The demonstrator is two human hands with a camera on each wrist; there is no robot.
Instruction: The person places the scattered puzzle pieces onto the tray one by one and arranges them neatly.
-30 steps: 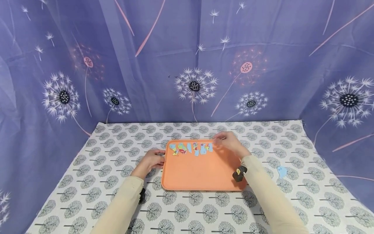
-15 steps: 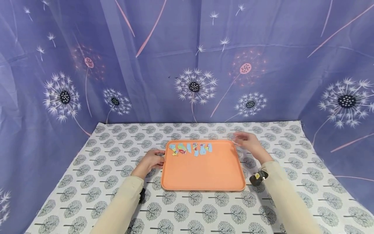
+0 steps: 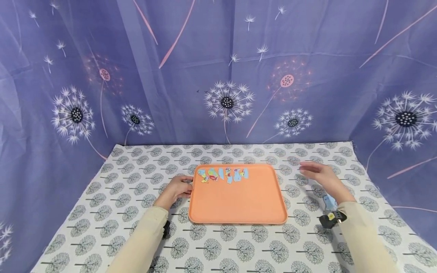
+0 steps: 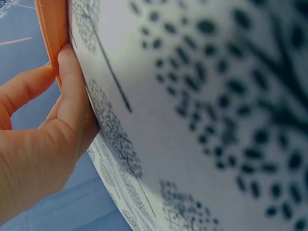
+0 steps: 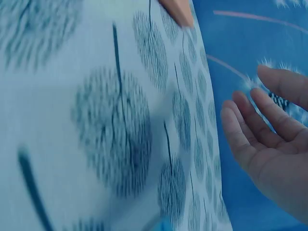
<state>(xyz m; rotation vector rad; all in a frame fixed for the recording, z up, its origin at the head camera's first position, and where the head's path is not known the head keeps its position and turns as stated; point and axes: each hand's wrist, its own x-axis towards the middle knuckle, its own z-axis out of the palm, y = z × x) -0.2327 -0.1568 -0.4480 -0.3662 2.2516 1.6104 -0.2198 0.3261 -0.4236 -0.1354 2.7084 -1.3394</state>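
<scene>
An orange tray (image 3: 235, 197) lies on the patterned cloth, with a row of several small colourful cut-out pieces (image 3: 212, 174) along the far left part of its surface. My left hand (image 3: 178, 188) holds the tray's left edge; in the left wrist view the thumb and fingers (image 4: 71, 82) pinch its rim. Off to the right of the tray, my right hand (image 3: 322, 177) is raised over the cloth, fingers loosely bent and nothing in them. A light blue piece (image 3: 329, 202) lies on the cloth close by the right wrist, partly hidden by the arm.
A white cloth (image 3: 136, 212) printed with grey trees covers the table. Purple curtains (image 3: 177, 94) with dandelion prints hang behind it and on both sides. A black wrist camera (image 3: 329, 220) sits on the right wrist.
My right hand has left the pieces at the tray's far edge and moved right, past the tray, toward the blue piece. The left hand and the tray have stayed put.
</scene>
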